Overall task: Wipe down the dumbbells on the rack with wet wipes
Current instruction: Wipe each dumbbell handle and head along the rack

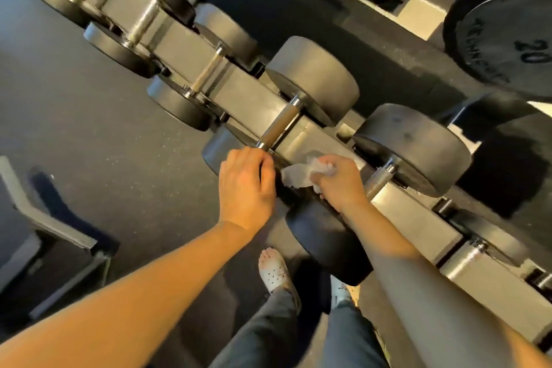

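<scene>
Mid-frame, the right hand [337, 181] is clutching a wet wipe [295, 178] against a dumbbell [325, 242]. The left hand [246, 185] is gripping the neighbouring dumbbell [277, 125] (by its head).

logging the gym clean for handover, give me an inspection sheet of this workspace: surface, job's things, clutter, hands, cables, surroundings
surface: grey rack rail carrying a row of black dumbbells; dark floor below
job's things: crumpled white wet wipe; dumbbell with a bare steel handle
clutter: nothing seen
hands: left hand grips that dumbbell's near head; right hand holds the wet wipe beside it
cables: nothing seen
surroundings: upper-tier weight marked 20; grey frame at left; white clog on the floor
</scene>
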Available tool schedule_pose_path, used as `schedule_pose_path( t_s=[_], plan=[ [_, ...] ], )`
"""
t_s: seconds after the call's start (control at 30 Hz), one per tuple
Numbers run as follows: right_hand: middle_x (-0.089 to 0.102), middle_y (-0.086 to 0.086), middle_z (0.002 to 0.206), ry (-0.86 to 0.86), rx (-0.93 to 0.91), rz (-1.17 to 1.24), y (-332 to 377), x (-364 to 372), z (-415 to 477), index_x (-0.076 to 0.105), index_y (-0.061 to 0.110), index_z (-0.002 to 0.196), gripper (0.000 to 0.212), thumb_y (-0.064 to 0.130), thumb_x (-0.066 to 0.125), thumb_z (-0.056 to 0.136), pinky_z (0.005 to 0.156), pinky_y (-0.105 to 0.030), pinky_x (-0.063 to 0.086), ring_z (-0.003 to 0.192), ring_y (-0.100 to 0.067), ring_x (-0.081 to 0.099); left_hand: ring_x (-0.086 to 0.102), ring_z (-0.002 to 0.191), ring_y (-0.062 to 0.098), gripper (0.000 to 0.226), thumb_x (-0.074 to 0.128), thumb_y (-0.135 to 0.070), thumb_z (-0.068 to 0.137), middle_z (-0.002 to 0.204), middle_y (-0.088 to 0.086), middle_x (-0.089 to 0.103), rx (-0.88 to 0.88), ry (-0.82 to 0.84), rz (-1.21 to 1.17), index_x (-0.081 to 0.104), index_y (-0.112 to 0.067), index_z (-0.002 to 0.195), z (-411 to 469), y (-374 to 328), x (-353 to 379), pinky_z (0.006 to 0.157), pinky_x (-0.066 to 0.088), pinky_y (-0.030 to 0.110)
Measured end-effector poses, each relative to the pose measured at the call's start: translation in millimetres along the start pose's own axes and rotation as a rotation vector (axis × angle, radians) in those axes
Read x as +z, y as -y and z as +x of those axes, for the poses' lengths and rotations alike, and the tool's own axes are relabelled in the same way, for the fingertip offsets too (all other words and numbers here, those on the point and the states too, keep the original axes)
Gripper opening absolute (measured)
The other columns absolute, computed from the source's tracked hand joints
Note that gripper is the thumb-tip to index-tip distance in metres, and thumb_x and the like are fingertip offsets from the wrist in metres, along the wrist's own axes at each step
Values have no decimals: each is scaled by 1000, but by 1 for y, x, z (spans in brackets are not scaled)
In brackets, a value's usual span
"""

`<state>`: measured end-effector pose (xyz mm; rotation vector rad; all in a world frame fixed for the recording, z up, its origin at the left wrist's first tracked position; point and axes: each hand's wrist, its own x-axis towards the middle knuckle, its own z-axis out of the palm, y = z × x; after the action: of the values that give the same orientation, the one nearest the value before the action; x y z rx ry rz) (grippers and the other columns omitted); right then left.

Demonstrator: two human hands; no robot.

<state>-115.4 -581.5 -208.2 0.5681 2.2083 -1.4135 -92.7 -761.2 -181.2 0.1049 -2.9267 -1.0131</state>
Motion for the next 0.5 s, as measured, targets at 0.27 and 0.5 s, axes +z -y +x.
schedule_pose_path(
  t_s=[0.27,0.5],
  plan=[
    [69,-9,100,112,196,376,28,48,64,65,15,91,16,0,61,97,64,-27,59,84,-19,66,49,100,22,17,44,-23,102,101,-3,54,-421,-394,-24,59,-16,101,50,43,2,91,43,47],
    [71,5,88,249,-37,81,12,56,77,71,23,83,18,12,67,97,62,-16,48,91,-15,69,56,103,23,25,40,-33,106,100,-3,61,-610,-457,-115,60,-22,97,60,43,24,91,49,48]
  ],
)
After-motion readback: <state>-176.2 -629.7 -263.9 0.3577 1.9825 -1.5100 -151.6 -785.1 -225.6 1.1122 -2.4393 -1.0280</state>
